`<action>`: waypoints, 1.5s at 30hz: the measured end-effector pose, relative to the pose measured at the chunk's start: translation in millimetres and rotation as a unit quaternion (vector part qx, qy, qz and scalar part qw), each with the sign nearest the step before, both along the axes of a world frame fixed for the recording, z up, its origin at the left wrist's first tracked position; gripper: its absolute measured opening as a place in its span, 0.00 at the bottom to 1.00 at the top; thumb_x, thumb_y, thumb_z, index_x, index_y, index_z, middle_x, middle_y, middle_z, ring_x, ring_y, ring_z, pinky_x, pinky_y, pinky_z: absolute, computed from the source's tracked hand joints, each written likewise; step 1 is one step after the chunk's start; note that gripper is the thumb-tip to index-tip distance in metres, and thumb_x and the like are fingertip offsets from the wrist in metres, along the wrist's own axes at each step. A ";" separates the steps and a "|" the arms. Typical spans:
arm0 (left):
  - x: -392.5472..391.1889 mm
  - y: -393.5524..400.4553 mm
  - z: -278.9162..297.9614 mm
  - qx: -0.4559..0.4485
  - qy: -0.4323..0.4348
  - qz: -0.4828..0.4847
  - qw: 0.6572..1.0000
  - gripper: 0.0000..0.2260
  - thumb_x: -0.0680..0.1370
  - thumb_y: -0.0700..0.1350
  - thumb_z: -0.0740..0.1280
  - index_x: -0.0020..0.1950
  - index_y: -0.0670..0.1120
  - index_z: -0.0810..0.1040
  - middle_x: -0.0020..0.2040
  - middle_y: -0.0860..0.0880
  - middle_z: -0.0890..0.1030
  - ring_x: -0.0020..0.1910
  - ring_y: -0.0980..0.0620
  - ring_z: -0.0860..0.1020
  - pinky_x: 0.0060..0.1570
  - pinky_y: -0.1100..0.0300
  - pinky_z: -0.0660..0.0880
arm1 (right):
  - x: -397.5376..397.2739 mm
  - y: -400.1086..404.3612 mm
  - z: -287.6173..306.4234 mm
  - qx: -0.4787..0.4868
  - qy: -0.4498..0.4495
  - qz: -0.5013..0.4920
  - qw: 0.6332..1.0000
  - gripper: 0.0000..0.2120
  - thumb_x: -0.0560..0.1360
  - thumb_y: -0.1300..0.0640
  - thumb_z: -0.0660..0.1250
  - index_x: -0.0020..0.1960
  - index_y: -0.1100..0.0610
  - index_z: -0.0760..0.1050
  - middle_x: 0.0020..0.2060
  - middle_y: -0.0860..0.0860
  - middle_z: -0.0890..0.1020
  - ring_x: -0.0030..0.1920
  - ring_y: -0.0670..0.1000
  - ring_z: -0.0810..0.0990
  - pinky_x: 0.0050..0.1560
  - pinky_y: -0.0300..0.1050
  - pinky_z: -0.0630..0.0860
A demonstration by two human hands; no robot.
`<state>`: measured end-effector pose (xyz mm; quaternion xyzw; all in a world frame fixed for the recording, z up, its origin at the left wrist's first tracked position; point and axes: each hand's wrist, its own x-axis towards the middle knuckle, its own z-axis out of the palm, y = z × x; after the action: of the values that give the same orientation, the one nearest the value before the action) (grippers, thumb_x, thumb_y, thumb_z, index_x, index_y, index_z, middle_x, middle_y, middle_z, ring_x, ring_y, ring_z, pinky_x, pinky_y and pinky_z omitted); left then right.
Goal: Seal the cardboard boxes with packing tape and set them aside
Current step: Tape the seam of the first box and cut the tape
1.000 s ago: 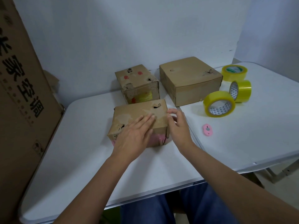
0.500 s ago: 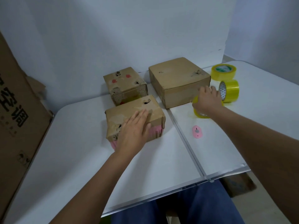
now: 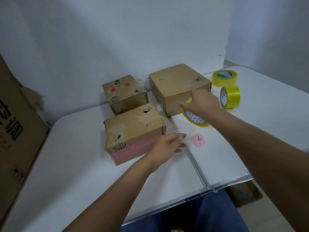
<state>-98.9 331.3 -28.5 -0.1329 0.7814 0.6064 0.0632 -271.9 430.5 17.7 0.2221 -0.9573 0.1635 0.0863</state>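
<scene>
Head view is showing the right hand [image 3: 203, 104] gripping a yellow tape roll [image 3: 194, 117] before the large box [image 3: 179, 88]; the left hand [image 3: 168, 145], fingers relaxed, is hovering beside the near box [image 3: 133, 131] on the white table [image 3: 83, 181].

The left hand [image 3: 168, 146] has left the box [image 3: 133, 129] top; the right hand [image 3: 203, 103] now lifts the tape roll [image 3: 194, 117].

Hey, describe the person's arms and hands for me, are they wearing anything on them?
Both arms are bare up to the frame edge: no sleeves are visible. The left hand and right hand carry no gloves, and no rings, watch or wristband can be seen. Blue denim trousers show below the table edge.
</scene>
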 end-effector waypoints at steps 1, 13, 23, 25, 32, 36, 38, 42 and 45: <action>-3.4 3.9 -1.2 0.088 -0.024 0.036 0.995 0.15 0.84 0.49 0.59 0.64 0.43 0.77 0.61 0.47 0.81 0.57 0.51 0.81 0.54 0.65 0.77 | 5.7 -3.4 9.8 -0.020 -0.001 0.004 1.000 0.26 0.73 0.33 0.63 0.51 0.57 0.73 0.48 0.55 0.78 0.52 0.58 0.78 0.42 0.47 0.67; -6.0 -32.9 64.0 0.473 0.088 0.235 0.844 0.31 0.83 0.61 0.50 0.68 0.37 0.72 0.64 0.37 0.78 0.63 0.43 0.77 0.59 0.55 0.76 | 83.8 -38.6 90.8 -0.332 -0.075 0.108 0.934 0.23 0.71 0.33 0.66 0.51 0.51 0.72 0.40 0.42 0.74 0.42 0.44 0.75 0.36 0.42 0.69; 22.6 -90.1 88.6 0.408 0.119 0.288 0.858 0.21 0.79 0.54 0.66 0.63 0.38 0.77 0.54 0.42 0.80 0.55 0.45 0.80 0.45 0.52 0.83 | 126.6 -56.6 90.8 -0.366 -0.100 0.162 0.911 0.21 0.71 0.34 0.67 0.53 0.50 0.73 0.43 0.43 0.76 0.44 0.43 0.75 0.39 0.38 0.70; 26.0 -96.7 91.4 0.388 0.115 0.287 0.868 0.16 0.78 0.47 0.68 0.61 0.39 0.78 0.54 0.43 0.81 0.53 0.45 0.81 0.41 0.52 0.83 | 131.7 -56.3 90.8 -0.362 -0.117 0.168 0.910 0.22 0.70 0.34 0.68 0.54 0.49 0.73 0.46 0.44 0.76 0.48 0.46 0.76 0.40 0.39 0.70; 35.2 -96.0 93.1 0.173 0.129 0.242 0.946 0.04 0.78 0.42 0.67 0.48 0.45 0.81 0.40 0.49 0.84 0.42 0.51 0.81 0.44 0.57 0.78 | 145.6 -47.4 77.9 -0.252 -0.248 0.190 0.916 0.38 0.68 0.26 0.62 0.67 0.50 0.71 0.63 0.47 0.76 0.62 0.49 0.75 0.61 0.50 0.73; 39.3 -101.1 93.1 -0.019 0.164 0.144 0.976 0.07 0.80 0.45 0.67 0.42 0.48 0.79 0.45 0.48 0.82 0.44 0.52 0.80 0.46 0.56 0.78 | 154.0 -38.3 60.2 -0.317 -0.353 0.163 0.865 0.22 0.76 0.37 0.62 0.60 0.52 0.73 0.57 0.50 0.79 0.55 0.49 0.78 0.55 0.47 0.75; 38.9 -111.4 94.4 -0.180 0.174 0.119 0.961 0.09 0.79 0.48 0.68 0.39 0.50 0.80 0.48 0.50 0.81 0.46 0.51 0.80 0.49 0.55 0.79 | 156.4 -34.0 50.7 -0.312 -0.363 0.151 0.865 0.15 0.76 0.42 0.65 0.55 0.52 0.74 0.53 0.51 0.80 0.51 0.49 0.78 0.51 0.47 0.77; 39.1 -117.1 96.7 -0.451 0.154 0.041 0.878 0.09 0.79 0.51 0.67 0.39 0.52 0.79 0.46 0.50 0.77 0.43 0.52 0.78 0.46 0.54 0.75 | 161.0 -32.4 43.4 -0.261 -0.329 0.126 0.899 0.09 0.75 0.42 0.66 0.47 0.47 0.72 0.50 0.50 0.79 0.52 0.52 0.78 0.55 0.50 0.76; 43.2 -111.6 96.3 -0.433 0.195 0.066 0.878 0.08 0.79 0.50 0.68 0.43 0.49 0.82 0.42 0.52 0.80 0.40 0.54 0.78 0.44 0.53 0.75 | 165.3 -33.2 44.7 -0.255 -0.310 0.125 0.907 0.12 0.75 0.42 0.67 0.51 0.49 0.72 0.46 0.47 0.78 0.52 0.51 0.78 0.56 0.50 0.76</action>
<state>-55.7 219.7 67.8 -0.0773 0.9518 0.2243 -0.1946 -106.6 397.4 62.4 0.2481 -0.8260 0.4721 -0.1825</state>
